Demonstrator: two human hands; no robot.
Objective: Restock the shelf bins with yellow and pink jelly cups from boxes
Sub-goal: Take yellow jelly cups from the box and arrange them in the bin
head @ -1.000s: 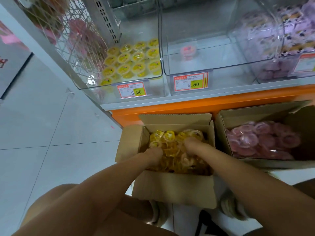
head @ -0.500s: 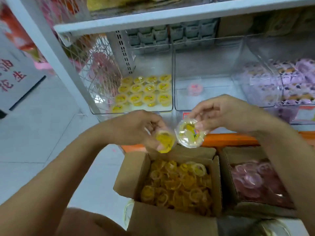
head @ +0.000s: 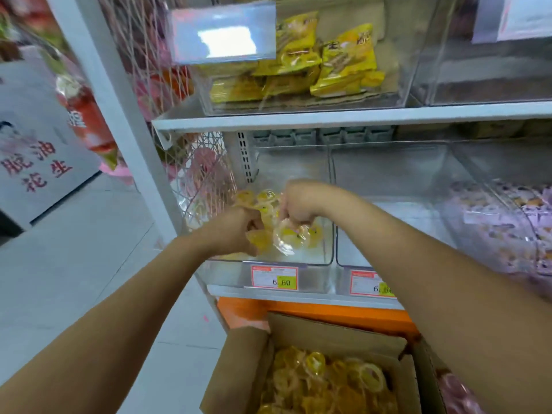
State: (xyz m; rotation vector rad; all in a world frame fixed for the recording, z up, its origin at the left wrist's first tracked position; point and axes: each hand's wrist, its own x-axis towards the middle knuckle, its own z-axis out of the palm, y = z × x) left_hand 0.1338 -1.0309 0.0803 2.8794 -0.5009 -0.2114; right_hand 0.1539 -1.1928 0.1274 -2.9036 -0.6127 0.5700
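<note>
The left hand [head: 236, 231] is curled in a loose fist round a yellow cup [head: 259, 239], which shows at the hand's 3 o'clock side. The right hand [head: 298, 204], knuckles up and fingers bent downward, pinches a lidded cup [head: 286, 238] that hangs at its 6 o'clock with the film lid toward the camera. The two held cups sit side by side; blur hides whether they touch.

Both hands are over the inside of the left bin [head: 325, 249], a clear tub on the lower shelf. They are just behind its front wall. Yellow bin cups [head: 264, 196] lie in it at 11 o'clock from the right hand, and more are partly hidden under the hands. A price tag [head: 274, 277] is fixed below the bin at 6 o'clock.

At 3 o'clock stands the next bin [head: 388, 210], with the right forearm crossing its tag [head: 366, 283]. Farther toward 3 o'clock a third tub holds purple packets [head: 507, 222]. At 12 o'clock, on the shelf above, yellow packets [head: 316, 61] are heaped in another clear tub.

At 6 o'clock, in front of the orange base [head: 328, 315], an open box [head: 239, 372] is full of yellow box cups [head: 328, 383]. At its 3 o'clock, pink cups [head: 457, 392] show at the frame's edge. Wire mesh [head: 206, 174] flanks the left bin at 9 o'clock, and a sign [head: 33, 162] with red characters stands farther that way.
</note>
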